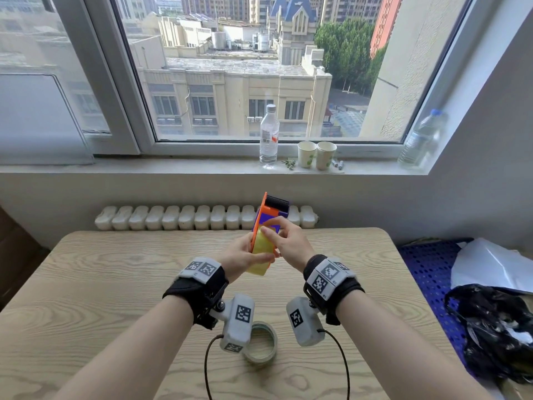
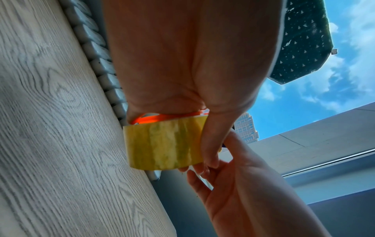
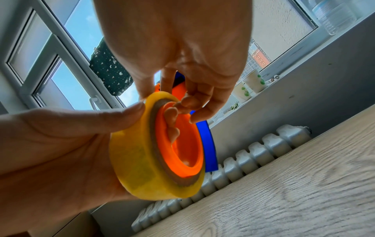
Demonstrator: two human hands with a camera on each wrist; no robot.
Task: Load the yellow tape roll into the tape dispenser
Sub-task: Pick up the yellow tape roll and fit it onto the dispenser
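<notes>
Two hands meet above the middle of the wooden table, holding the task's things up in the air. Nearest, at about 6 o'clock on the table, a spare roll of clear tape lies flat, partly hidden behind the left wrist camera. Just beyond it, the yellow tape roll is translucent yellow with a brown cardboard core, and it already sits around the orange hub of the tape dispenser, an orange and blue frame with a black roller at its 12 o'clock end. The left hand grips the roll, thumb along its outer face and fingers curled into the hub. The right hand pinches at the roll's upper edge with bent fingertips; what exactly it pinches is too small to tell. Farther off, a water bottle and two paper cups stand on the windowsill
</notes>
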